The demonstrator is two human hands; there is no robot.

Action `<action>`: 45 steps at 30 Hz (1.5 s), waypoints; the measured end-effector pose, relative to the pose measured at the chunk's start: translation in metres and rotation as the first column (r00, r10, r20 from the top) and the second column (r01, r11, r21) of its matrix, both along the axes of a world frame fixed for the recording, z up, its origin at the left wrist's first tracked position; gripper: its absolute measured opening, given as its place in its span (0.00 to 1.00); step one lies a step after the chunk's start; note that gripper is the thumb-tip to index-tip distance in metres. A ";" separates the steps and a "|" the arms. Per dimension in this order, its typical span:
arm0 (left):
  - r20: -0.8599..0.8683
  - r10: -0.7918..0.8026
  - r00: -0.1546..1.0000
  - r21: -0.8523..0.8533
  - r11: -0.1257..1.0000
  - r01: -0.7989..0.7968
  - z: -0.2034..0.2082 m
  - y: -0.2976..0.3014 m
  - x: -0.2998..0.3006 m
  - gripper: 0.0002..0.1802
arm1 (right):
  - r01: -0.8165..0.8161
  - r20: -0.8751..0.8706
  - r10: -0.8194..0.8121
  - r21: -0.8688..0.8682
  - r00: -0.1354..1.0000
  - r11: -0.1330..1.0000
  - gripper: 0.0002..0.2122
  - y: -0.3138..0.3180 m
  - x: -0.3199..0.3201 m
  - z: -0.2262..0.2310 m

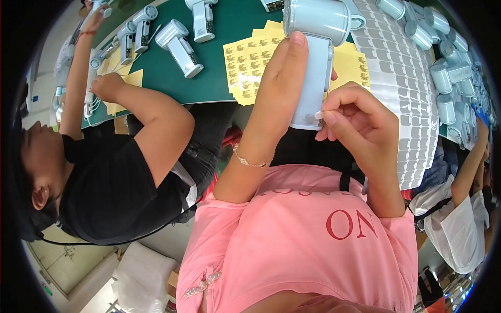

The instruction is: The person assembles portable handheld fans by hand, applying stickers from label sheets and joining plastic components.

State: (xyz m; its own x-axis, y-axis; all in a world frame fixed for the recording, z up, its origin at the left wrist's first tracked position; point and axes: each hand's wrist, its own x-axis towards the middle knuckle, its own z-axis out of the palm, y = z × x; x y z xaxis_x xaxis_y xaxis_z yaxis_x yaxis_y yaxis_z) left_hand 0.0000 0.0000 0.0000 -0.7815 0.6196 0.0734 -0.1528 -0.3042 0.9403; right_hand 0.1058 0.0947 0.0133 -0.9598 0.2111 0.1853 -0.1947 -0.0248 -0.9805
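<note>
My left hand [279,86] grips a white handheld device [317,47] with a round silver-grey head, held upright over the table's near edge. My right hand [360,122] pinches a small white sticker [319,115] against the lower end of the device's handle. Under the device lie yellow sticker sheets [245,62] on the green table [219,78]. A large sheet of grey labels [404,78] hangs over the table edge just right of my hands.
Several more white devices [180,47] lie on the table to the left, and several stand packed at the right [449,68]. A person in black [120,177] works close on my left; another person's arm [469,161] reaches in at the right.
</note>
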 end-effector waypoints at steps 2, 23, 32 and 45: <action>-0.007 -0.006 1.000 -0.003 1.000 0.006 0.000 0.000 0.000 0.29 | 0.008 -0.001 -0.008 -0.018 1.000 1.000 0.03 -0.001 0.000 0.000; 0.014 0.013 1.000 -0.001 1.000 -0.013 0.000 0.001 0.002 0.28 | 0.106 0.029 -0.108 0.063 0.994 0.992 0.03 -0.009 0.001 0.003; -0.098 0.084 0.992 -0.064 0.994 -0.091 -0.006 0.002 0.004 0.28 | 0.212 -0.007 -0.228 0.395 0.974 0.894 0.03 -0.011 0.001 -0.005; 0.088 -0.033 0.996 -0.067 0.997 0.039 -0.031 -0.003 -0.009 0.26 | 0.137 -0.145 -0.132 0.026 0.981 0.990 0.03 -0.005 0.005 -0.024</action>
